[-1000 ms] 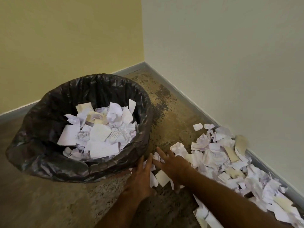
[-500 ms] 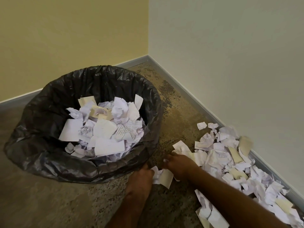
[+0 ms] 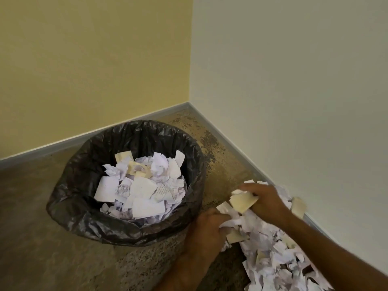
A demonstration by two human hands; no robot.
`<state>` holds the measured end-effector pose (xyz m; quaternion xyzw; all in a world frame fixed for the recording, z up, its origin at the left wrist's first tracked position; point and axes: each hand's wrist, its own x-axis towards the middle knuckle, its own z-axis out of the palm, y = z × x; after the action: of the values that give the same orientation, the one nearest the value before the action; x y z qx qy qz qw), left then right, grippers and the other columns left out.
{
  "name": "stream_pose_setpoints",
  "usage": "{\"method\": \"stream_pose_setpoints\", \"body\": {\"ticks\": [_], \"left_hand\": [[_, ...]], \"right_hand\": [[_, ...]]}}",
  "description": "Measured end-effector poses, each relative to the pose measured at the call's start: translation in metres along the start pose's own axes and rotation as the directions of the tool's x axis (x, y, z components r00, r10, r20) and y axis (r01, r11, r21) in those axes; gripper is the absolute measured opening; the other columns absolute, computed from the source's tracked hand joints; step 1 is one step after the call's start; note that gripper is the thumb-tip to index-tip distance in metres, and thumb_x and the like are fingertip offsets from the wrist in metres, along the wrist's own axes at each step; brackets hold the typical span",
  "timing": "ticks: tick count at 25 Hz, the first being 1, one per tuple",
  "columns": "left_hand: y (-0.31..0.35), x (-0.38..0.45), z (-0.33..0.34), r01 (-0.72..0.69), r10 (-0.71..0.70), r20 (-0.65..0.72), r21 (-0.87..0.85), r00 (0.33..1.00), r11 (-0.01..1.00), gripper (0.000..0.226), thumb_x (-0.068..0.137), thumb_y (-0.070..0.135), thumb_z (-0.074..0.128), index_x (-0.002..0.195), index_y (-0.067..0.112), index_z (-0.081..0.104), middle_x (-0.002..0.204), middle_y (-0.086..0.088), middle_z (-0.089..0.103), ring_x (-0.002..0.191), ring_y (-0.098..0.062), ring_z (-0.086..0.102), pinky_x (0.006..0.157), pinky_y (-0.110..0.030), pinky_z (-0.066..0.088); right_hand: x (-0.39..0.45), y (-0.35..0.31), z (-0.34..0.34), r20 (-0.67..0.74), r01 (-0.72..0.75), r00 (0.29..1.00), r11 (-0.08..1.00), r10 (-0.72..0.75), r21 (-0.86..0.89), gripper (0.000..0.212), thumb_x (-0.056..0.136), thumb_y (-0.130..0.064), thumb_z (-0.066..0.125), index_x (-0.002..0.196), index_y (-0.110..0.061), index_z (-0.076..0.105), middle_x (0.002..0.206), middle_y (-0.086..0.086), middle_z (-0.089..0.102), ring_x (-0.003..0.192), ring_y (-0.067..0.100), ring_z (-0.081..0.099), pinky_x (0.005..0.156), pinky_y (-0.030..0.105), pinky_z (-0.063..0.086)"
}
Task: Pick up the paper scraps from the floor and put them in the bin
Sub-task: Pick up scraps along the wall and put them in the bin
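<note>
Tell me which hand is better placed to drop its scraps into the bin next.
Left, probably. The left hand sits right beside the bin rim, closed on white scraps. The right hand, holding a cream scrap, is farther from it, over the floor pile.

Room corner as I see it: yellow wall (image 3: 88, 66) at upper left meets white wall (image 3: 294, 80) at upper right; a grey skirting board (image 3: 63, 143) edges both. Speckled brown floor (image 3: 31, 238) fills the lower frame, darker mottling toward the corner.
</note>
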<state>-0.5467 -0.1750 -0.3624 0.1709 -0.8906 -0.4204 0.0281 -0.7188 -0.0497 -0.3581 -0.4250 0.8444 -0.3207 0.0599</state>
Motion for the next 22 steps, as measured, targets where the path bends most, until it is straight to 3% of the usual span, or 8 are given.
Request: {"method": "stream_pose_setpoints", "body": {"ticks": [1, 3, 6, 9, 12, 15, 19, 22], "left_hand": [[0.019, -0.001, -0.010, -0.056, 0.055, -0.038, -0.031, 0.998, 0.998, 0.033, 0.089, 0.029, 0.068, 0.123, 0.026, 0.067, 0.122, 0.004, 0.060, 0.109, -0.016, 0.059, 0.091, -0.026, 0.050], [0.058, -0.005, -0.037, -0.209, 0.196, -0.163, -0.066, 0.967, 0.976, 0.030, 0.085, 0.033, 0.072, 0.115, 0.026, 0.072, 0.115, 0.006, 0.066, 0.099, -0.011, 0.063, 0.087, -0.026, 0.053], [0.106, -0.013, -0.098, -0.337, 0.312, -0.368, -0.005, 0.876, 0.941, 0.021, 0.084, 0.034, 0.073, 0.104, 0.028, 0.074, 0.107, 0.014, 0.067, 0.087, 0.001, 0.064, 0.073, -0.017, 0.056], [0.111, -0.012, -0.169, -0.168, 0.131, -0.464, -0.039, 0.876, 0.985, 0.026, 0.079, 0.035, 0.077, 0.104, 0.031, 0.072, 0.103, 0.021, 0.060, 0.087, 0.002, 0.061, 0.077, -0.021, 0.057], [0.073, -0.010, -0.226, 0.022, -0.034, -0.559, -0.028, 0.828, 0.999, 0.032, 0.073, 0.038, 0.082, 0.103, 0.032, 0.075, 0.101, 0.013, 0.069, 0.088, -0.009, 0.066, 0.084, -0.031, 0.057], [0.031, -0.012, -0.252, 0.208, -0.147, -0.517, 0.062, 0.844, 0.976, 0.031, 0.075, 0.033, 0.082, 0.106, 0.028, 0.076, 0.099, 0.003, 0.073, 0.092, -0.018, 0.067, 0.085, -0.035, 0.055], [-0.002, -0.010, -0.257, 0.432, -0.295, -0.345, 0.442, 0.891, 0.786, 0.079, 0.071, 0.057, 0.077, 0.139, 0.031, 0.048, 0.139, 0.001, 0.054, 0.125, -0.026, 0.049, 0.097, -0.046, 0.048], [0.012, -0.003, -0.254, 0.421, -0.255, -0.354, 0.555, 0.900, 0.717, 0.083, 0.077, 0.064, 0.068, 0.145, 0.032, 0.034, 0.146, 0.002, 0.041, 0.133, -0.027, 0.034, 0.098, -0.051, 0.045]], "right_hand": [[0.007, -0.011, -0.021, -0.070, -0.036, 0.997, 0.999, 0.039, 0.032, 0.048, 0.062, -0.006, 0.082, 0.104, -0.027, 0.070, 0.101, 0.002, 0.073, 0.093, 0.013, 0.069, 0.078, 0.013, 0.051], [0.024, -0.041, -0.064, -0.143, -0.105, 0.982, 0.985, 0.124, 0.134, 0.055, 0.062, -0.001, 0.088, 0.104, -0.030, 0.070, 0.100, -0.002, 0.073, 0.090, 0.011, 0.069, 0.074, 0.007, 0.049], [0.054, -0.098, -0.111, -0.125, -0.078, 0.985, 0.951, 0.120, 0.298, 0.046, 0.067, -0.003, 0.086, 0.104, -0.028, 0.075, 0.099, -0.009, 0.074, 0.090, 0.008, 0.069, 0.077, 0.021, 0.055], [0.088, -0.155, -0.124, -0.096, 0.008, 0.995, 0.934, 0.028, 0.357, 0.043, 0.068, -0.007, 0.086, 0.107, -0.021, 0.075, 0.100, -0.007, 0.074, 0.093, 0.010, 0.069, 0.077, 0.026, 0.056], [0.116, -0.198, -0.107, -0.066, 0.026, 0.998, 0.939, -0.003, 0.342, 0.050, 0.063, -0.012, 0.091, 0.109, -0.020, 0.075, 0.104, -0.004, 0.073, 0.094, 0.010, 0.066, 0.079, 0.022, 0.052], [0.131, -0.221, -0.070, 0.051, 0.092, 0.993, 0.977, -0.104, 0.194, 0.053, 0.062, -0.014, 0.091, 0.111, -0.021, 0.073, 0.107, -0.001, 0.072, 0.099, 0.012, 0.065, 0.084, 0.027, 0.051], [0.130, -0.229, -0.026, 0.400, 0.343, 0.886, 0.913, -0.236, -0.221, 0.080, 0.067, -0.022, 0.087, 0.139, -0.027, 0.052, 0.135, -0.002, 0.059, 0.122, 0.017, 0.053, 0.099, 0.032, 0.043], [0.119, -0.218, -0.028, 0.374, 0.351, 0.894, 0.905, -0.247, -0.242, 0.092, 0.068, -0.026, 0.086, 0.147, -0.025, 0.038, 0.145, 0.000, 0.049, 0.131, 0.017, 0.043, 0.106, 0.033, 0.034]]}}
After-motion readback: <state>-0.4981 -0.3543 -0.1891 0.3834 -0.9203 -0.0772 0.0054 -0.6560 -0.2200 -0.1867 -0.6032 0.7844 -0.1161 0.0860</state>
